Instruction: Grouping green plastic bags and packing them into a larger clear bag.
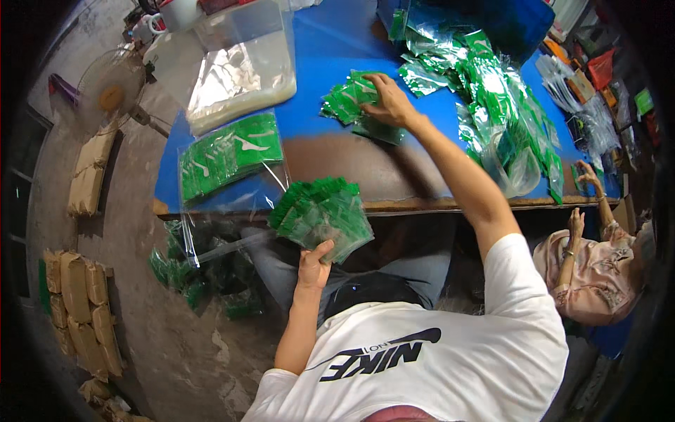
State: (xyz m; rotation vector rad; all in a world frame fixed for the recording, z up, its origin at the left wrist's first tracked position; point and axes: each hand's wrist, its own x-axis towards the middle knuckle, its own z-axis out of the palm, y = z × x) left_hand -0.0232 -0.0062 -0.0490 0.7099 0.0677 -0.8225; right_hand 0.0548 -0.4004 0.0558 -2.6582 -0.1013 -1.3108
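My left hand [316, 264] is closed round the lower end of a fanned bunch of small green packets [323, 214], thumb on top, just off the table's front edge. Over the table, my right hand [391, 103] has its fingers and thumb spread at a small loose pile of similar green packets [344, 102]. Its fingertips reach the pile's right side; whether they press on a packet I cannot tell. Left of the held bunch, a large clear bag [232, 156] filled with rows of green packets lies at the table edge, its empty end hanging over.
A big heap of green packets [485, 91] spills from a blue bin [517, 28] at the far right. A clear container [285, 88] with plastic bags stands back left. Another person [590, 271] sits at the right; a fan [111, 97] stands left. More green packets lie below the table.
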